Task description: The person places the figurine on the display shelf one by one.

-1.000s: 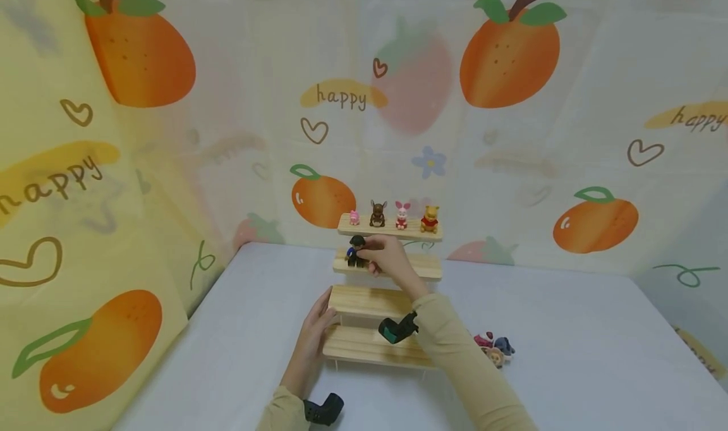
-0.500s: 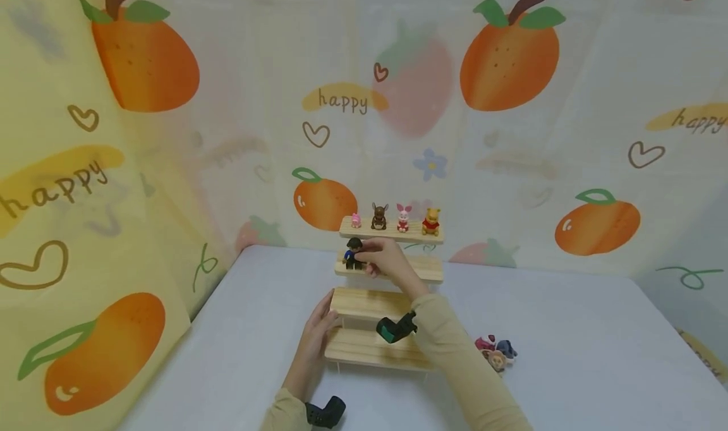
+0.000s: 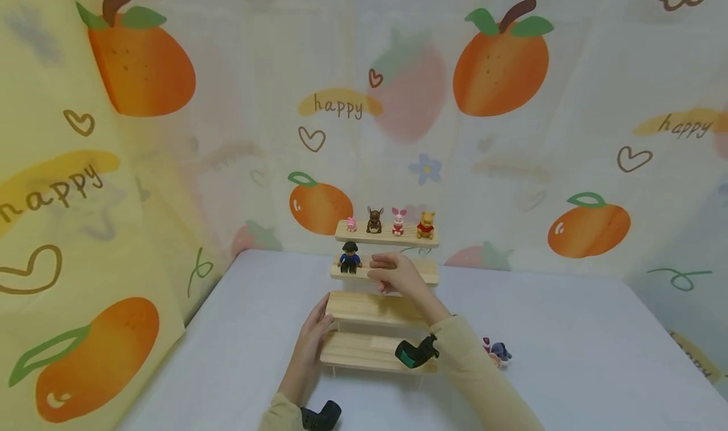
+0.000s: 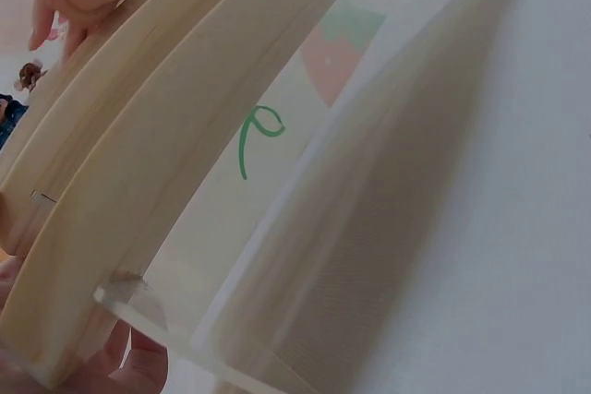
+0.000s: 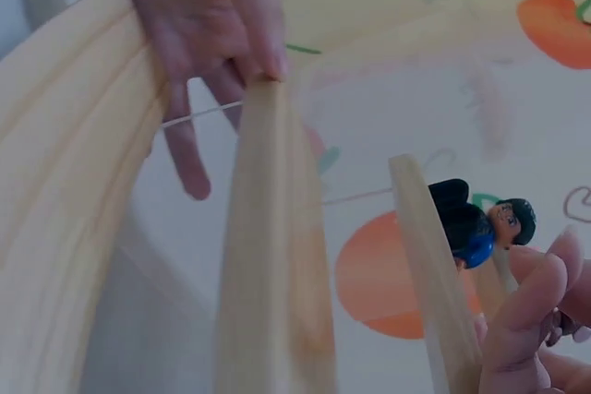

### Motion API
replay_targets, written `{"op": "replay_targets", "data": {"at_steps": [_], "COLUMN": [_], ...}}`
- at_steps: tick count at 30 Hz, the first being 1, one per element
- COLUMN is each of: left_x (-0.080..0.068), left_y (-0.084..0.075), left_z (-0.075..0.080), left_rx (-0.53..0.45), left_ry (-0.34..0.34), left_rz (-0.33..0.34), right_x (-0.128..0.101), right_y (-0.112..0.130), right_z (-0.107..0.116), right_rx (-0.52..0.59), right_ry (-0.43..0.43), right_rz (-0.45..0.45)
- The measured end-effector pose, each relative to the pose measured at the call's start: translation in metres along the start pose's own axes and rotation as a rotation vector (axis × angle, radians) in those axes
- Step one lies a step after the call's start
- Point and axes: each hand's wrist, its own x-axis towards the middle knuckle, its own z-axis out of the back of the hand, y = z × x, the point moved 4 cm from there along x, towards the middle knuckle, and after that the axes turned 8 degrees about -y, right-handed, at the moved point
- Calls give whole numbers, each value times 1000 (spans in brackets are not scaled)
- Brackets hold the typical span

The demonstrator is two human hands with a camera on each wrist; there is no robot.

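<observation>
A four-step wooden shelf (image 3: 370, 308) stands on the white table. A small figure with a blue shirt and black hat (image 3: 349, 258) stands alone at the left end of the second step, also seen in the right wrist view (image 5: 480, 223). My right hand (image 3: 387, 272) hovers just right of it with loosely curled fingers (image 5: 526, 320) and holds nothing. My left hand (image 3: 311, 336) rests against the shelf's left end near the third step, its fingers (image 5: 203, 34) lying fairly straight over the planks. The shelf planks (image 4: 157, 163) fill the left wrist view.
Several small animal figures stand on the top step: pink (image 3: 352, 224), brown (image 3: 374, 220), pink-eared (image 3: 399, 222), yellow bear (image 3: 425, 225). More small toys (image 3: 497, 352) lie on the table right of the shelf. Fruit-print cloth walls close in behind and at the left.
My right hand has let go of the blue-shirted figure and drawn back to the right; the figure now stands free on the second step. The left hand has stayed at the shelf's end.
</observation>
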Motion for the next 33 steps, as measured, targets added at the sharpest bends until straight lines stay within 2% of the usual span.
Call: {"op": "replay_targets", "data": {"at_steps": [6,12,20,26,27,30,31,33], "left_x": [-2,-5,-5,-4,-4,-3,-2,0], "left_y": [5,5,5,5,5,6,5,1], "left_z": [1,0,-2,-2,-1,0,1,2], "left_rx": [7,2,-13,-2,4,5,2,-14], "left_ry": [-11,-33,-31,-24,-24,-16,-15,-8], "left_rz": [2,29,61,54,53,63,73,77], "right_x": [-19,-36,-57,-75,-72,-82,-77,-82], "right_y": [-9,-18,-31,-42,-55,-63,-80,-86], "right_z": [17,37,70,106,118,140,152,161], "right_rx": [-6,-30,-27,-35,-45,-78,-55,-70], "right_ry": [-29,-68,-157,-248,-250,-299,-278,-288], "right_rz": [73,95,131,132,155,183,224,245]}}
